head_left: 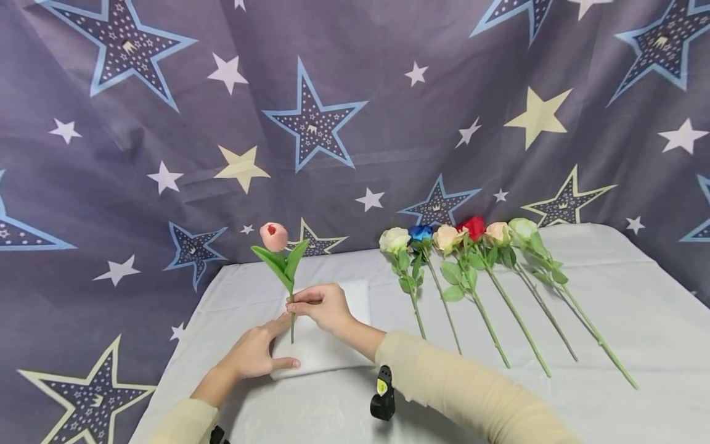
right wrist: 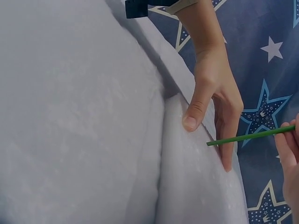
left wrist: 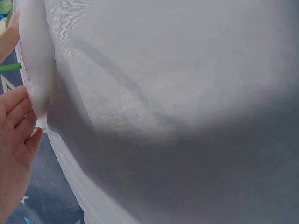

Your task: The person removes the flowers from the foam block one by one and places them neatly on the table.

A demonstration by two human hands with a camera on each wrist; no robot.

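Observation:
A pink artificial tulip (head_left: 274, 237) with green leaves stands upright over a white, soft-looking block (head_left: 333, 345). My right hand (head_left: 324, 306) pinches its stem (head_left: 292, 330) between thumb and fingers below the leaves. At the block's left side rests my left hand (head_left: 255, 348), thumb and fingers spread over it. In the right wrist view, the left thumb and straight fingers (right wrist: 227, 149) touch the block, and the cut stem end (right wrist: 210, 143) shows against it. Whether the stem end enters the block cannot be told. The left wrist view catches only part of the left hand (left wrist: 16, 140) beside the block.
To the right, several artificial roses lie side by side: white (head_left: 394, 239), blue (head_left: 420, 233), peach (head_left: 447, 238), red (head_left: 473, 227) and others, stems toward the front. A white cloth covers the table (head_left: 277, 413). Behind hangs a star-patterned curtain (head_left: 388, 154).

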